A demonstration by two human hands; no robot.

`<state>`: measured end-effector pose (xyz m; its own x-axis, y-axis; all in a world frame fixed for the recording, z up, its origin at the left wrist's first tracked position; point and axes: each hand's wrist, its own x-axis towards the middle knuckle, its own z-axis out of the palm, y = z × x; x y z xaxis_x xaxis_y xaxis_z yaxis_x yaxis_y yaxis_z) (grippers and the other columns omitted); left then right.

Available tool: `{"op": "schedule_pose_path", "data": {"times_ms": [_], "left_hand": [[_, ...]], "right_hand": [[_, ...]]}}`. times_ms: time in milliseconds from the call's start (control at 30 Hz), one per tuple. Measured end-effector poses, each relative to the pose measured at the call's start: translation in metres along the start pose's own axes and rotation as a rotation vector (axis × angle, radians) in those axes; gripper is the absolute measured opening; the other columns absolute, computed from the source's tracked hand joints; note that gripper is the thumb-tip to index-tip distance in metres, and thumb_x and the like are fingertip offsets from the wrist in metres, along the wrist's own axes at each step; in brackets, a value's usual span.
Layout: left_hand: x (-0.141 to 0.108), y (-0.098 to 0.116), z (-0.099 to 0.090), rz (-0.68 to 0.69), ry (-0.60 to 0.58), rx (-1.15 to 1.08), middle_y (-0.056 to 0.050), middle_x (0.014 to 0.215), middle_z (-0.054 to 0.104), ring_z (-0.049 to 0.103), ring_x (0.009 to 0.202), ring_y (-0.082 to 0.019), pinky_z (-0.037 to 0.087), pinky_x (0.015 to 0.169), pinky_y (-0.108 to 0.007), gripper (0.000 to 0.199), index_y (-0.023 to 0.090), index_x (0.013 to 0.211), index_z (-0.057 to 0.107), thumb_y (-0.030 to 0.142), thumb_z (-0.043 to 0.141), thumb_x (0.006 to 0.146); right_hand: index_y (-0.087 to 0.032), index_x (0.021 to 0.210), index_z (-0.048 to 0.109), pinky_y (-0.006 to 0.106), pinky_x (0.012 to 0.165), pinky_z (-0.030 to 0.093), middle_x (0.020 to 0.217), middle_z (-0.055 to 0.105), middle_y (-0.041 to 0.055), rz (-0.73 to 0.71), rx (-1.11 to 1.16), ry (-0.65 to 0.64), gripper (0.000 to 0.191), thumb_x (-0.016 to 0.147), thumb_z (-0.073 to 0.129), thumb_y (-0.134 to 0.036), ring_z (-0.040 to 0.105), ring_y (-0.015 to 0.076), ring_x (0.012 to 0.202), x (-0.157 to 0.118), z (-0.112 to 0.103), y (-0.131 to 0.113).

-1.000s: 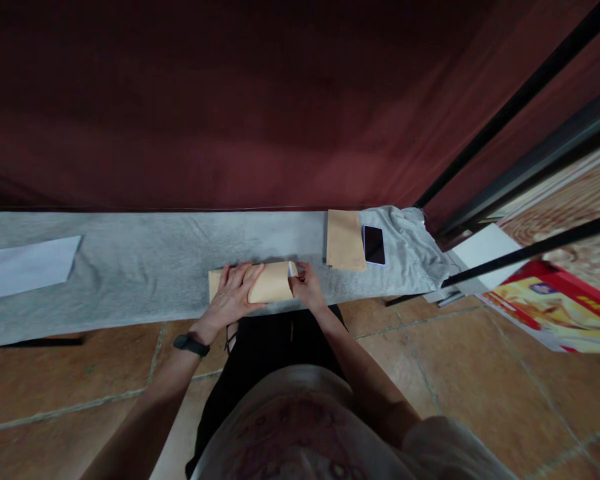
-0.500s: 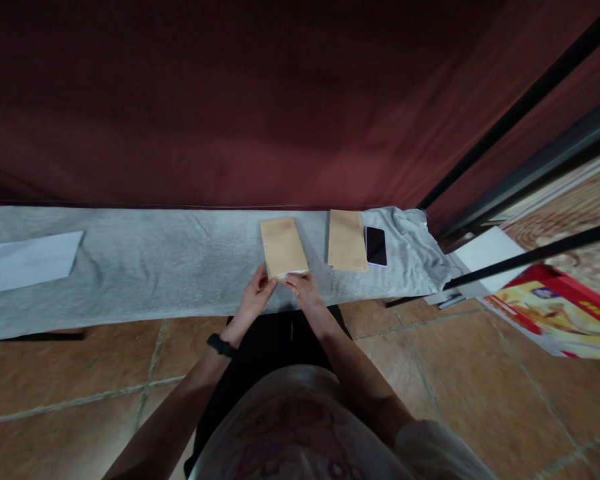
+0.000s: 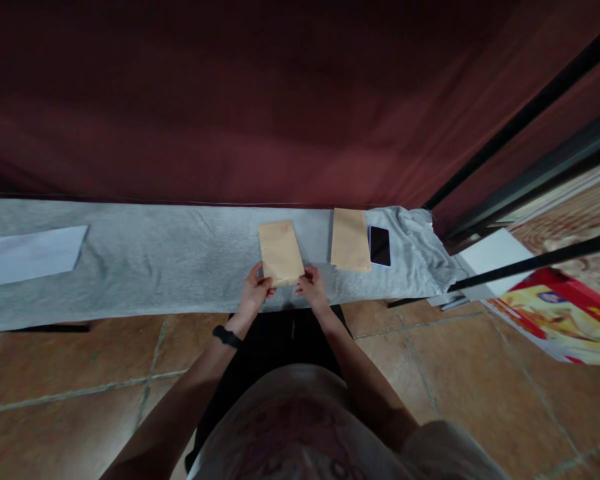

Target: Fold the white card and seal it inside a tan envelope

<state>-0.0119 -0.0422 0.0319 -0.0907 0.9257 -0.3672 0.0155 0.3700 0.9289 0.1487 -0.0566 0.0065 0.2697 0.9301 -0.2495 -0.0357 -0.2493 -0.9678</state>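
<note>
A brown kraft paper envelope (image 3: 281, 250) lies in front of me, its near end tipped slightly up from the cloth. My left hand (image 3: 255, 292) pinches its near left corner between thumb and fingers. At the near right corner, my right hand (image 3: 312, 289) has its fingers closed against the edge. The near end looks flat and even. To the right rests a small stack of similar brown envelopes (image 3: 350, 240), with a dark-screened phone (image 3: 380, 246) beside it.
Grey cloth (image 3: 180, 260) covers the long narrow table. White paper sheets (image 3: 33, 253) lie at its left end. A dark red curtain (image 3: 260, 160) hangs behind. On the right stand black metal bars (image 3: 540, 257) and a red and yellow box (image 3: 565, 313).
White contents showed at the envelope's near end before; now brown paper covers that end. My right hand has shifted from the near edge to the right corner, and the envelope has come slightly nearer.
</note>
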Motion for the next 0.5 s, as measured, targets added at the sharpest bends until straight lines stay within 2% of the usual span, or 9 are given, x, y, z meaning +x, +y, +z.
{"op": "schedule_pose_path", "data": {"times_ms": [100,267,400,500], "left_hand": [[0.001,-0.001,0.001,0.007,-0.008,0.063,0.006,0.064,0.058,0.048,0.040,-0.006,0.039,0.042,-0.017,0.071,0.015,0.148,0.041,0.020,0.065,0.081],[0.004,-0.006,-0.002,0.097,-0.016,0.274,0.007,0.062,0.056,0.048,0.043,-0.009,0.040,0.045,-0.020,0.068,0.016,0.149,0.042,0.025,0.059,0.084],[0.001,-0.006,-0.010,0.225,0.024,0.664,-0.001,0.075,0.065,0.061,0.063,-0.017,0.051,0.064,-0.029,0.059,0.018,0.145,0.051,0.029,0.058,0.086],[-0.001,-0.002,-0.011,0.390,0.130,0.897,-0.011,0.099,0.069,0.066,0.091,-0.025,0.053,0.085,-0.040,0.049,0.017,0.138,0.058,0.029,0.052,0.091]], "right_hand": [[-0.021,0.120,0.058,0.031,0.082,0.061,0.116,0.067,0.0094,-0.253,-0.338,0.072,0.037,0.084,0.052,-0.014,0.069,0.0204,0.099,0.002,-0.011,-0.002],[-0.022,0.121,0.064,0.036,0.109,0.048,0.131,0.065,0.0064,-0.534,-0.658,-0.037,0.039,0.090,0.045,-0.008,0.060,0.0191,0.124,0.009,-0.021,-0.009],[-0.024,0.124,0.066,0.039,0.117,0.039,0.139,0.063,0.0033,-0.667,-0.835,-0.170,0.034,0.096,0.048,-0.015,0.054,0.0197,0.132,0.012,-0.025,-0.004],[-0.025,0.126,0.065,0.040,0.116,0.039,0.141,0.062,0.0033,-0.679,-0.910,-0.137,0.033,0.098,0.049,-0.017,0.054,0.0204,0.132,0.012,-0.022,0.002]]}}
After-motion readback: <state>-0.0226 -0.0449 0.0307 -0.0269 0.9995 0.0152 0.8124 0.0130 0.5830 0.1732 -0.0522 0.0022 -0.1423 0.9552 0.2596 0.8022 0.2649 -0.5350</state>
